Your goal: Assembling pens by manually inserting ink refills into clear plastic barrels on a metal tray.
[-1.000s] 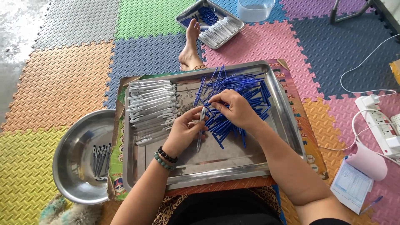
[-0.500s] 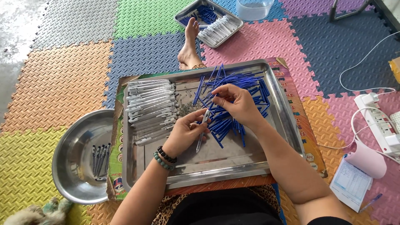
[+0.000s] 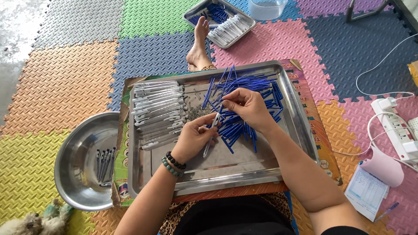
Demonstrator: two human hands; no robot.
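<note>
Step in hand: pen assembly, judged from the layout; the person appears to be fitting a blue refill into a white barrel over the steel tray (image 3: pixel 296 117).
Left hand (image 3: pixel 193 139): clenched around a white pen barrel (image 3: pixel 210 135), which slants down toward the person, its upper end pointing at the right hand.
Right hand (image 3: pixel 248 106): fingertips pinched together just above the barrel's upper end; it seems to grasp a thin blue refill, but the fingers hide most of it, so I cannot tell for sure.
Blue refills (image 3: pixel 244 87): a loose heap in the tray's right half, some fanned out toward the far rim, directly under and around the right hand.
White barrels (image 3: pixel 156 109): stacked side by side in the tray's left half, just beside the left hand.
Round steel bowl (image 3: pixel 72 161): on the floor mats left of the tray, holding a few dark pens (image 3: pixel 103 161).
Second tray (image 3: pixel 244 19): farther off by a bare foot (image 3: pixel 198 50), with similar blue and white parts.
Next move calls for: lining the thin piece up with the barrel's opening, a fine, steady alignment of both hands.
</note>
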